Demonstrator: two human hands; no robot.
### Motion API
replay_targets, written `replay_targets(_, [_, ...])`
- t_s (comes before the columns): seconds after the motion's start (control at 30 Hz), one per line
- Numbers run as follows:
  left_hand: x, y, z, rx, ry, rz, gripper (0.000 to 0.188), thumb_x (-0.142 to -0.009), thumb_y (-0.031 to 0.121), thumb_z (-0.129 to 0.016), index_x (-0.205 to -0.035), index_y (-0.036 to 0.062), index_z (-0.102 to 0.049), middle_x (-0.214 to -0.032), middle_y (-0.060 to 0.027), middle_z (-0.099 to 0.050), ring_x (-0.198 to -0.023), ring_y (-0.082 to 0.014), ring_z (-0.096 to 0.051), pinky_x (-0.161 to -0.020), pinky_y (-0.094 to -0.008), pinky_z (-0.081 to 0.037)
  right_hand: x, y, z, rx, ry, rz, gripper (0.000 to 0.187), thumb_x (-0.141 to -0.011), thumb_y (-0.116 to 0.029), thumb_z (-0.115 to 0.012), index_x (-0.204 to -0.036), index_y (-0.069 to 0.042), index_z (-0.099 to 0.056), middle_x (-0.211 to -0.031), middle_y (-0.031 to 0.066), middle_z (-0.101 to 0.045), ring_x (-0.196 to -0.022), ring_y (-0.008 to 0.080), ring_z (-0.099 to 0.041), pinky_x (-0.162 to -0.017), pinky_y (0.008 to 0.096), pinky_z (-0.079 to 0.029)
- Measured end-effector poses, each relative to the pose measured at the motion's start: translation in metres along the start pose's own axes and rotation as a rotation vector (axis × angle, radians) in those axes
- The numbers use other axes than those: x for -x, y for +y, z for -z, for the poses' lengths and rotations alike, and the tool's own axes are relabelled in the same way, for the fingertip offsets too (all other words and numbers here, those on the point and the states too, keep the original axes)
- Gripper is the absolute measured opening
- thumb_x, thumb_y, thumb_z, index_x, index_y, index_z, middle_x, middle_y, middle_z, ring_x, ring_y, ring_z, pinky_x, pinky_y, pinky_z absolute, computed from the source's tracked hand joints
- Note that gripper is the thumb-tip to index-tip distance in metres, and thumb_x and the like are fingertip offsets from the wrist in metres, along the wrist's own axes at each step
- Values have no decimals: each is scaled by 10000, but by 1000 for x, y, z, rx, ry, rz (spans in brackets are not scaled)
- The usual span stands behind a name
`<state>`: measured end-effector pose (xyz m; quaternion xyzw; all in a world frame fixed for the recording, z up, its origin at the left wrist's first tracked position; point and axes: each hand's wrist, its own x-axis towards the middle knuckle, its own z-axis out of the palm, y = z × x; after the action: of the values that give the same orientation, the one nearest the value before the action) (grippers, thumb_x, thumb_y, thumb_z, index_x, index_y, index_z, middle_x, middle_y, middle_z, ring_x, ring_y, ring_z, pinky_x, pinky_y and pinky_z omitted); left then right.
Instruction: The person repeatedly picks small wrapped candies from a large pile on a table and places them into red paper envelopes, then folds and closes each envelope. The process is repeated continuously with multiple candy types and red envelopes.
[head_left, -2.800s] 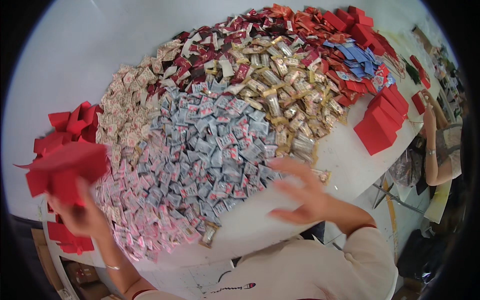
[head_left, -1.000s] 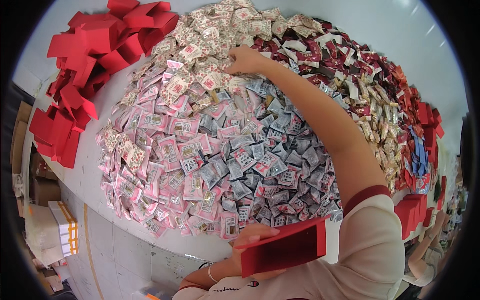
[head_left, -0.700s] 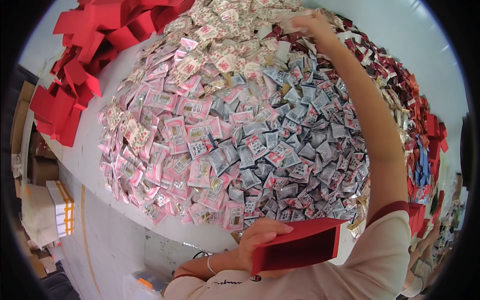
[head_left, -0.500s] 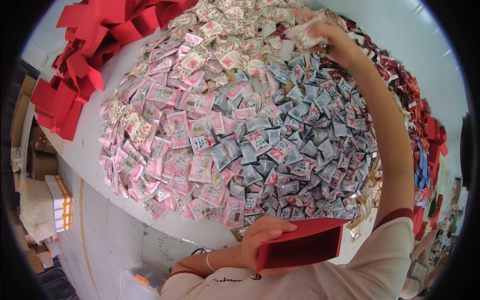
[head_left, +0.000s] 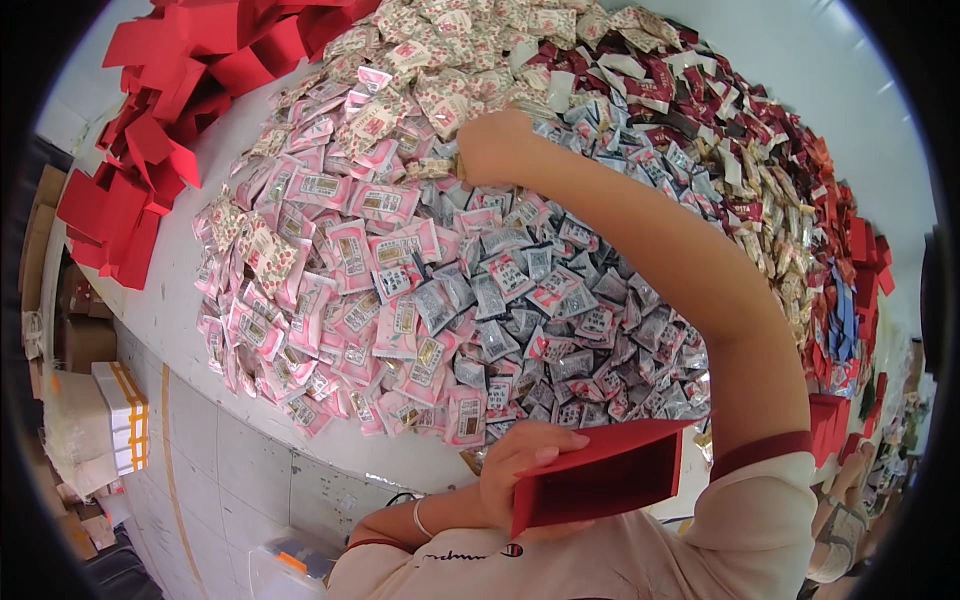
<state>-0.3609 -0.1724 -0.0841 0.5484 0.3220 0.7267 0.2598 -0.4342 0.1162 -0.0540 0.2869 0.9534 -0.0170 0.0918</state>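
What my feed shows looks like a packing workshop. A broad white worktop (head_left: 180, 300) carries one great spread of small wrapped packets (head_left: 350, 255), far more than a household would keep, loosely grouped into pink, grey, cream, maroon and gold. At 10 o'clock I see red boxes (head_left: 160, 135) piled in bulk. At 9 o'clock brown cartons (head_left: 92, 342) stand past the worktop's edge, and nearer 8 o'clock sits a white carton with yellow bands (head_left: 118, 415). Beside it I make out a hard grey floor (head_left: 235, 470) marked with a yellowish line (head_left: 172, 480). At 4 o'clock, by the rim, another person (head_left: 840, 535) is near the worktop
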Motion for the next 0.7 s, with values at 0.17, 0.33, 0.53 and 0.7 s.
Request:
replay_targets(0.17, [0, 1, -1, -26, -11, -20, 802, -589, 189, -789, -1241, 45, -344, -1058, -204, -535, -864, -301, -567, -697, -370, -463, 4, 12, 14, -164, -76, -25, 303, -535, -274, -692, -696, -24, -636, -695, 103, -633, -625, 243, -615, -518, 364, -469])
replay_targets(0.33, [0, 0, -3, -39, 5, -78, 781, -588, 178, -788, -1225, 31, -360, -1063, -203, -537, -870, -295, -566, -700, -364, -462, 34, 49, 65, -969, -84, -155, 300, -592, -237, -679, -795, -32, -599, -731, 52, -597, -631, 126, -565, -517, 258, -434])
replay_targets(0.53, [-1, 5, -5, -12, 43, -107, 729, -593, 182, -784, -1191, 18, -400, -1046, -201, -557, -868, -289, -574, -699, -355, -458, 54, 75, 49, -1571, 249, -44, 270, -677, -136, -644, -924, -62, -564, -878, 53, -600, -770, 137, -599, -674, 269, -485])
replay_targets(0.7, [-1, 4, -7, -38, 78, -152, 705, -598, 185, -775, -1176, 3, -414, -1035, -200, -564, -838, -288, -584, -686, -349, -458, 38, 17, 36, -526, 32, -41, 314, -687, -135, -590, -994, -69, -586, -862, 91, -637, -746, 207, -632, -627, 334, -507])
